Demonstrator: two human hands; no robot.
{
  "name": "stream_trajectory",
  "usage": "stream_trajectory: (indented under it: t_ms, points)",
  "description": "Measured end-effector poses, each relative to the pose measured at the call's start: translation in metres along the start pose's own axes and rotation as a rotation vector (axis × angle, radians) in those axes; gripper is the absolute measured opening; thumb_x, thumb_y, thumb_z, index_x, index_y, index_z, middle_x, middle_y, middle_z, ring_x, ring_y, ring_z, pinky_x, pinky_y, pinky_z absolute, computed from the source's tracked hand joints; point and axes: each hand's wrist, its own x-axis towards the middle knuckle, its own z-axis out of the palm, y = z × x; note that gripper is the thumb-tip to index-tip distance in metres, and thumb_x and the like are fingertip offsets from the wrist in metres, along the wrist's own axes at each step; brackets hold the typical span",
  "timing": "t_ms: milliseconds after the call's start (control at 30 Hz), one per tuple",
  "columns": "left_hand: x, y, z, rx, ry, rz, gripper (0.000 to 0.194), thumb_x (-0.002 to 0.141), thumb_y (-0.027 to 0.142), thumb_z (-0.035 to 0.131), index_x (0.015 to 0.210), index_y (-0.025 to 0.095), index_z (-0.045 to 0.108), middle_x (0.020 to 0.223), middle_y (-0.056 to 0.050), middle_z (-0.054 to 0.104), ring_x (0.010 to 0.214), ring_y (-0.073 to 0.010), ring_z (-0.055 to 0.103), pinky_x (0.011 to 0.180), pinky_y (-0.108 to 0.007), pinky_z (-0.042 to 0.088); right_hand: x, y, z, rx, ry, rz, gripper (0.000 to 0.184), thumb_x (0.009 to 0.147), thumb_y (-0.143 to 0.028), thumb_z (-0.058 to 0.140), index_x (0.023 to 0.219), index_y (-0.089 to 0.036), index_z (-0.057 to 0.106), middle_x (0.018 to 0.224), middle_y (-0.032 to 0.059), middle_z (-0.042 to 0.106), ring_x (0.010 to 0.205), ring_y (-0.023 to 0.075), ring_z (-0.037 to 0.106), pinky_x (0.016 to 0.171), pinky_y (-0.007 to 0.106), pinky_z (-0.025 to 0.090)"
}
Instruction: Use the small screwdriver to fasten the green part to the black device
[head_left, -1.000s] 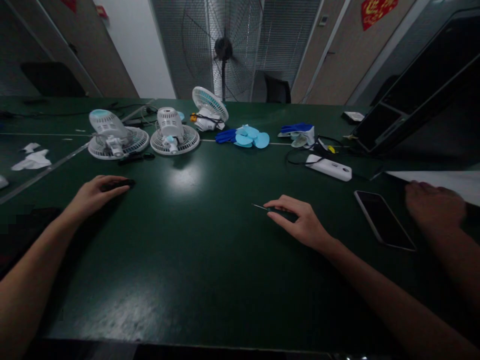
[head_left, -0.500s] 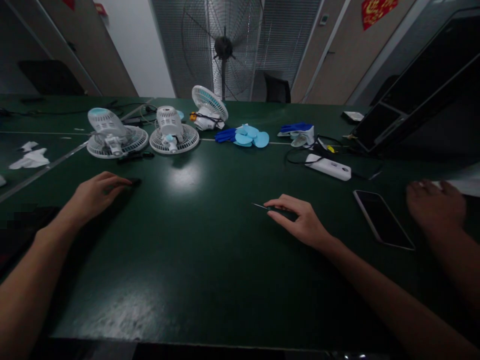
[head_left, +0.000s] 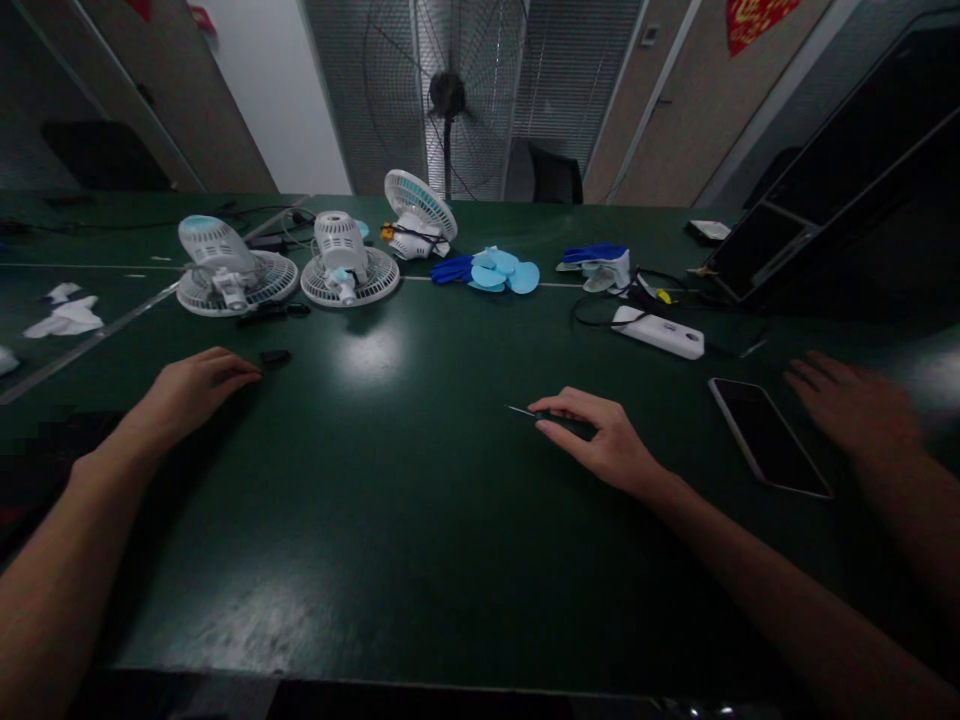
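right hand [head_left: 596, 440] grips screwdriver [head_left: 565, 424]; left hand [head_left: 196, 395] half-curled, empty, near black piece [head_left: 275, 357]; red sign [head_left: 756, 20] illegible

A single head-worn camera is used. The table [head_left: 420, 520] is viewed from above its near edge, forward and down. The left hand [head_left: 196, 390] and right hand [head_left: 596, 438] are framed close by, at mid-height; the large fan [head_left: 448, 97] and blinds [head_left: 574, 85] are taken in well beyond the far edge, at the top.

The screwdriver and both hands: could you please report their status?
Right hand gripping screwdriver, pointing leftward. Left hand beside small black object. Phone and another person's hand farther right.
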Motion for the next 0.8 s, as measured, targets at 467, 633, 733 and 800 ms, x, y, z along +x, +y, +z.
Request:
stream_trajectory:
  t_ms: [467,633,733,800]
  points:
    - [0.009,0.054,0.011,-0.049,0.020,-0.024,0.034,0.103,0.037,0.037,0.126,0.016,0.048,0.150,-0.013,0.052,0.123,-0.0280,0.058,0.104,-0.041,0.045,0.000,0.000,0.000,0.005,-0.009,-0.003,0.027,0.100,-0.033,0.061,0.124,-0.025,0.069,0.105,0.0058,0.069,0.091,0.0204,0.065,0.076,0.036,0.052]
    - [0.014,0.049,0.012,-0.058,0.044,-0.058,0.035,0.103,0.035,0.039,0.129,0.014,0.049,0.147,-0.015,0.055,0.122,-0.0291,0.058,0.102,-0.041,0.046,-0.001,0.001,-0.001,0.003,-0.016,0.004,0.028,0.101,-0.035,0.061,0.125,-0.025,0.068,0.105,0.0058,0.069,0.089,0.0201,0.064,0.076,0.036,0.052]
    - [0.017,0.047,0.012,-0.063,0.046,-0.080,0.039,0.103,0.037,0.040,0.131,0.012,0.050,0.140,-0.016,0.060,0.118,-0.0282,0.061,0.100,-0.039,0.047,0.000,0.000,0.000,0.006,-0.017,0.002,0.027,0.101,-0.035,0.061,0.124,-0.025,0.069,0.104,0.0056,0.070,0.089,0.0199,0.065,0.075,0.035,0.052]
    - [0.018,0.047,0.012,-0.060,0.042,-0.086,0.041,0.103,0.039,0.041,0.132,0.012,0.051,0.137,-0.016,0.062,0.116,-0.0278,0.062,0.099,-0.038,0.047,0.000,0.000,0.000,0.007,-0.019,0.008,0.027,0.101,-0.034,0.060,0.124,-0.024,0.069,0.105,0.0057,0.070,0.090,0.0198,0.065,0.075,0.035,0.052]
